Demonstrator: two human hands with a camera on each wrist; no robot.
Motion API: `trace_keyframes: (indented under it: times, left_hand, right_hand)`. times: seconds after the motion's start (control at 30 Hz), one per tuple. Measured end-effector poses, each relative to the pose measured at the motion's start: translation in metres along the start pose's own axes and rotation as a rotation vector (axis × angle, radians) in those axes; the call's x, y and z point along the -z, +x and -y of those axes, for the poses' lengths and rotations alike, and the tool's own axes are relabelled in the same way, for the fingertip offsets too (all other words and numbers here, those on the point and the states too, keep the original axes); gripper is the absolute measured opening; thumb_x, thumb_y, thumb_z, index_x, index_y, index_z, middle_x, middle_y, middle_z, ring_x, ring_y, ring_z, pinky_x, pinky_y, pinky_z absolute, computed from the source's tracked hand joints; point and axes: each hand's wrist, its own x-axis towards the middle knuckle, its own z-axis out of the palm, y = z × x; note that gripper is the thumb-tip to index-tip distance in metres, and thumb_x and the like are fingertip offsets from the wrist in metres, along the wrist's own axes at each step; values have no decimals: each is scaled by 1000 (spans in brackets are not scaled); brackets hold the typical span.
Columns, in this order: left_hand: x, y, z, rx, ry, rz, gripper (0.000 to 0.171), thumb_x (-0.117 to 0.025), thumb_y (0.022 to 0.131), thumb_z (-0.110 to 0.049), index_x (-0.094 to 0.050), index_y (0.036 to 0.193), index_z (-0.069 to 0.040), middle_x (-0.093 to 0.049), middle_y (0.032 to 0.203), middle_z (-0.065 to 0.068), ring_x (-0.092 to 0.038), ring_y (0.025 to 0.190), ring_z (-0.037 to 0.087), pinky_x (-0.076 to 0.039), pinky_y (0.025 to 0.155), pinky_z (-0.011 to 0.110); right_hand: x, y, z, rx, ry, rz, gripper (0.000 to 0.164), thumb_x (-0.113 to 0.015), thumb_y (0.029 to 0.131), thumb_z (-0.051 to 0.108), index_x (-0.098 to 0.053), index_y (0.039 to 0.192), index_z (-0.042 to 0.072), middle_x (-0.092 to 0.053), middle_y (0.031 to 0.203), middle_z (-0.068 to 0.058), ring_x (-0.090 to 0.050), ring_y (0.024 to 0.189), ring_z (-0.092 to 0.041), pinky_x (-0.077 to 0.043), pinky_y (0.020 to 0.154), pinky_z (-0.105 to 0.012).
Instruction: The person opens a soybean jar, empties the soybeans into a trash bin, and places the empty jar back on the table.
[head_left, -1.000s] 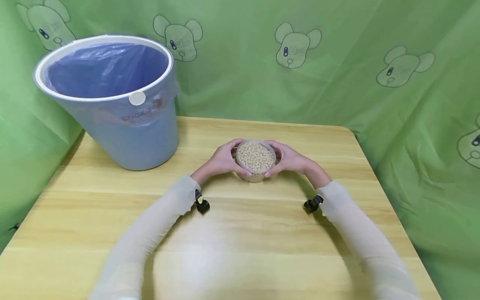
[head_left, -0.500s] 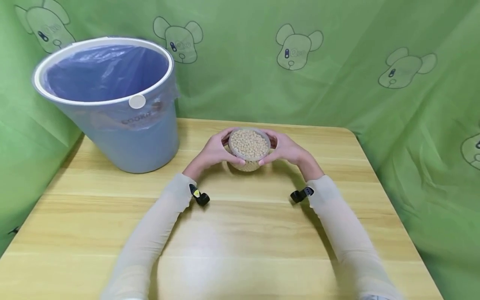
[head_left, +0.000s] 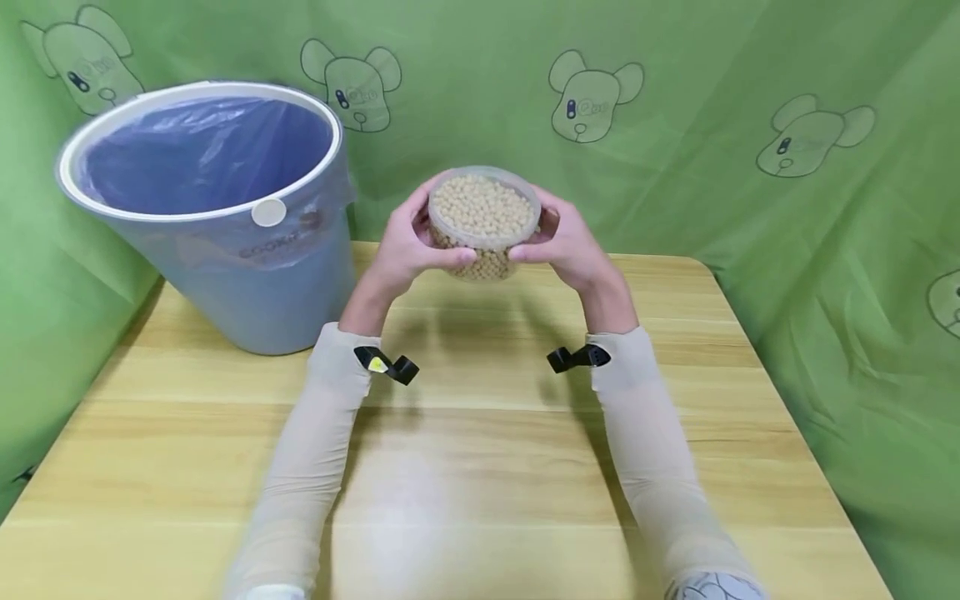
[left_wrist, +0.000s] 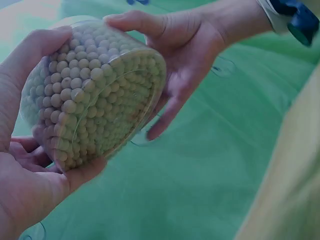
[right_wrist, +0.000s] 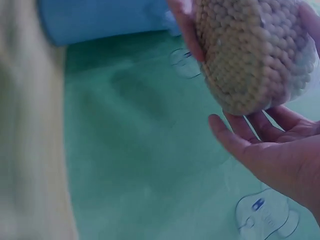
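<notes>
Clear round tub full of pale balls is up off the table, roughly level. Your left hand and right hand grip opposite sides, thumbs in front, probably to share the weight and avoid spilling. Lined bin stands upright to the left, liner folded over its rim, likely to keep it from slipping. Versus half a second ago: tub's higher, bin hasn't moved.

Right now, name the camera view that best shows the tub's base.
Left wrist: there the base of the tub shows large and nearly whole. Right wrist shows it blurrier, the tub cut off by the picture's top edge; head shows only top and side.
</notes>
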Motion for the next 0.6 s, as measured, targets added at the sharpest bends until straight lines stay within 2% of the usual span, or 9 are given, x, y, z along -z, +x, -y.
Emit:
trace_keyframes:
  times: [0.1, 0.2, 0.33, 0.47, 0.6]
  left_hand:
    - [3, 1, -6, -16, -33, -37, 106, -92, 63, -2, -39, 154, -4, -49, 148, 21, -54, 132, 29, -45, 113, 37]
    - [6, 1, -8, -18, -36, -59, 108, -96, 61, -8, -41, 153, -3, -50, 147, 23, -55, 131, 30, -46, 112, 38]
    - [8, 0, -6, -17, -1, -63, 106, -94, 61, -4, -41, 153, -4, -51, 147, 22, -56, 130, 30, -46, 112, 38]
    - [6, -2, -4, -3, 63, -48, 103, -89, 64, 3, -40, 154, -5, -51, 148, 19, -56, 130, 29, -47, 111, 39]
    - [6, -4, -4, 5, 89, -27, 103, -85, 65, 6, -37, 156, -6, -48, 151, 18, -53, 134, 29, -43, 115, 39]
  right_hand:
    - [-8, 7, 6, 28, 40, 2, 89, -84, 70, -6, -44, 149, -3, -57, 136, -12, -59, 123, -25, -51, 105, -31]
    - [-13, 10, 4, 21, 40, 6, 97, -90, 71, 7, -39, 152, -2, -56, 137, -11, -57, 125, -23, -49, 107, -29]
    - [-17, 9, -1, 10, -4, 9, 109, -94, 69, 19, -31, 157, 4, -48, 145, -13, -51, 131, -26, -47, 109, -32]
    - [-22, 7, -7, 28, -44, -7, 114, -95, 62, 6, -30, 156, 10, -41, 151, -16, -46, 136, -30, -44, 113, -39]
    - [-26, 7, -11, 39, -56, -26, 116, -87, 55, -12, -34, 155, 11, -43, 150, -14, -47, 137, -30, -42, 115, -41]
